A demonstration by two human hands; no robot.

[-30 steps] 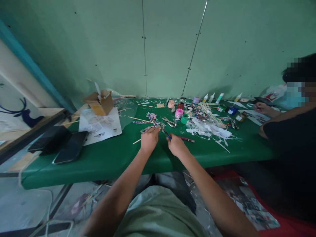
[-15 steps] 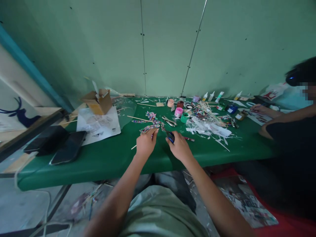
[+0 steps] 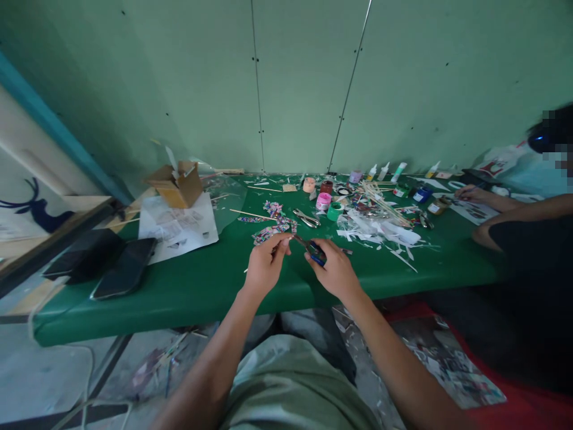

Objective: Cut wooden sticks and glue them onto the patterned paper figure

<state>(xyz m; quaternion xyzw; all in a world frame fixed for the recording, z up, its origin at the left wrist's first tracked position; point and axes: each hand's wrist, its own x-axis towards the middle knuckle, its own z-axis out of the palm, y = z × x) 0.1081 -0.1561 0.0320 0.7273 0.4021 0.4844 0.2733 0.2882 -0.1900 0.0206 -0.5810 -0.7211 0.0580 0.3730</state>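
Note:
My left hand [image 3: 264, 267] pinches the tip of a thin stick or strip above the near part of the green table [image 3: 188, 286]. My right hand [image 3: 333, 272] grips a small blue-handled tool [image 3: 316, 252], probably scissors, whose tip points toward the left fingers. Just beyond the hands lie colourful patterned paper pieces [image 3: 275, 224] and metal scissors [image 3: 307, 219].
Paint pots [image 3: 324, 202], glue bottles [image 3: 384, 172], wooden skewers [image 3: 380, 203] and white paper scraps [image 3: 380, 233] crowd the table's middle and right. A cardboard box [image 3: 178, 184] on a printed sheet and two dark phones [image 3: 107, 263] lie left. Another person [image 3: 528, 239] works at the right end.
Both hands have drawn back from the patterned paper toward me and lifted slightly. The right hand now shows the blue tool held higher.

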